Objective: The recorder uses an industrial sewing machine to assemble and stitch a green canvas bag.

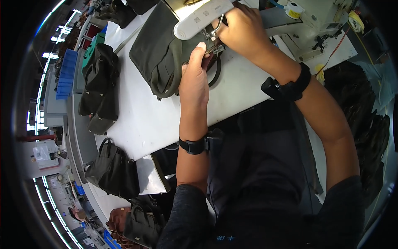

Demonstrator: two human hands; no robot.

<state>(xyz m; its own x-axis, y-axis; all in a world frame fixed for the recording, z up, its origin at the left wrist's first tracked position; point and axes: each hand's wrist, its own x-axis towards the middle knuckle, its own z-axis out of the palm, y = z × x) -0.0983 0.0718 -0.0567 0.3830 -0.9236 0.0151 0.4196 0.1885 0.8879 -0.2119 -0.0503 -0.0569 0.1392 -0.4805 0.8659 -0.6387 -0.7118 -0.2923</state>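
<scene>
A dark green handbag [151,52] lies on the white work table, its zipped opening under the white head of a sewing machine [203,18]. My left hand [194,81] grips the bag's edge beside the zip, thumb on top and fingers folded under. Close to the needle and presser foot, my right hand [245,31] is closed with curled fingers. The machine head partly hides those fingertips, so what they hold cannot be made out. One strap loop [176,62] of the bag hangs to the left of my left hand.
More dark bags rest along the table's left side, one slumped bag [101,87] and one upright bag [114,170]. A blue bin [66,74] stands beyond them. The machine body [315,25] rises at the right, with a thread spool [293,10] nearby. Dark material [352,112] is piled far right.
</scene>
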